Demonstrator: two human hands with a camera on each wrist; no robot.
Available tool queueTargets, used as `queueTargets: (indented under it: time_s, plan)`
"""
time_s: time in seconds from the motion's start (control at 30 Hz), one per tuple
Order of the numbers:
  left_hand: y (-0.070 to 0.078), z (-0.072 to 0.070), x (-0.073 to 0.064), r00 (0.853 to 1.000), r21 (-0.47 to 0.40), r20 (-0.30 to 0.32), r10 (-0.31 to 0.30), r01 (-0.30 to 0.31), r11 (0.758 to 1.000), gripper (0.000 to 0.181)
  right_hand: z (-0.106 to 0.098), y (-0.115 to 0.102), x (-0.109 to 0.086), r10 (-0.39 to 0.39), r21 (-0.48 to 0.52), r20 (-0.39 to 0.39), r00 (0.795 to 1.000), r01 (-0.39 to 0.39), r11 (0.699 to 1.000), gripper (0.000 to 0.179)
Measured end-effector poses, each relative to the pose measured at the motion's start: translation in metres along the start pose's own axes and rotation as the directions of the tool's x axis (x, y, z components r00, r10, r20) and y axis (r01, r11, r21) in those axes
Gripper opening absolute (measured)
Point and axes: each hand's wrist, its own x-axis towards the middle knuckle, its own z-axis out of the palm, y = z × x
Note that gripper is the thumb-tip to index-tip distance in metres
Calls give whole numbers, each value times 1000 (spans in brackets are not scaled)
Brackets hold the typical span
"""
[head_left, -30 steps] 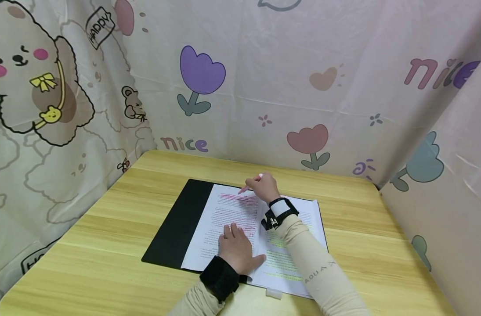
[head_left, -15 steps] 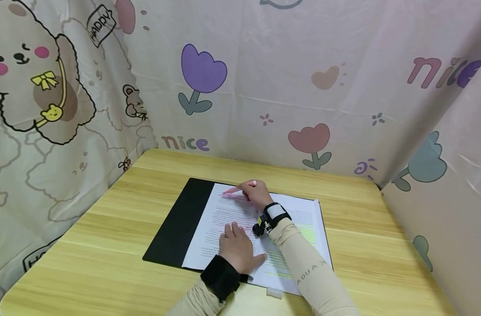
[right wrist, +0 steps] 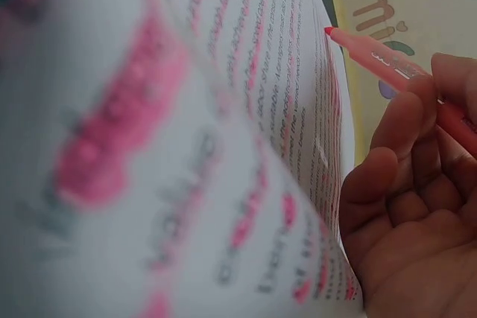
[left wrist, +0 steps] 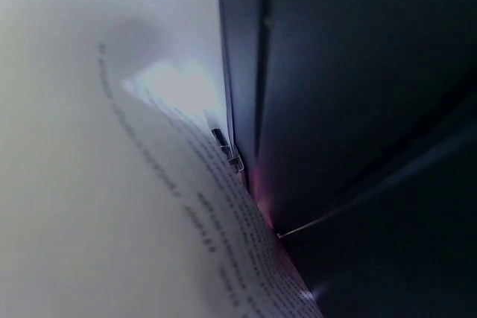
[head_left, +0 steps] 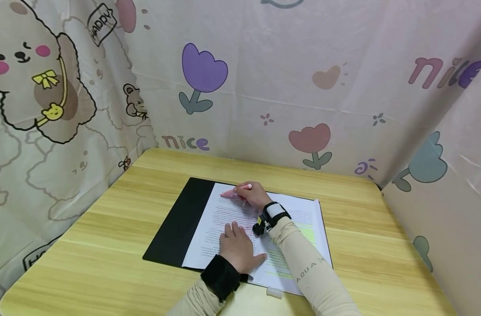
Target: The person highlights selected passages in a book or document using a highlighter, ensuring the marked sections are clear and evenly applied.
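Observation:
In the head view, my right hand [head_left: 256,196] pinches a pink highlighter [head_left: 227,192] near the top of the left printed page [head_left: 202,235]. Its tip points left, at the start of an upper line. The right wrist view shows the same highlighter [right wrist: 384,59] between thumb and fingers, with pink-marked text close to the camera. My left hand [head_left: 239,251] rests on the lower part of that page, fingers spread and thumb toward the fold. Yellow marks run over the right page [head_left: 303,215], partly hidden by my right forearm. A dark shape fills much of the left wrist view.
The pages lie in a black folder [head_left: 173,226] on a wooden table [head_left: 106,245]. A small translucent tab [head_left: 274,292] sticks out at its near edge. Printed curtains [head_left: 256,79] hang behind the table and on both sides.
My right hand has moved left and slightly down with the highlighter, from mid-line to the start of an upper line. The left hand has stayed in place on the page.

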Motion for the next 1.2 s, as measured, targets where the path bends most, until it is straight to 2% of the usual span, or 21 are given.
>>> queueTargets:
  time_s: [0.2,0.47,0.8,1.07,1.2]
  plan:
    - [0,2,1,1000,0,-4,1,-1,1000,102,0,1,0,-10,-43,14,1000,11,999,22]
    - [1,1,0,1000,-5,4,-4,4,1000,102,2,-11,-5,-36,-176,28,999,41,984,28]
    - [1,-1,-1,1000,-3,-6,-4,4,1000,102,5,-16,-7,-33,-212,-4,999,31,977,25]
    - [1,0,-1,1000,6,-16,-7,7,1000,102,7,-20,-9,-21,-240,24,999,26,970,33]
    - [2,-1,0,1000,0,-9,-8,8,1000,103,7,-23,-10,-34,-257,3,999,34,966,26]
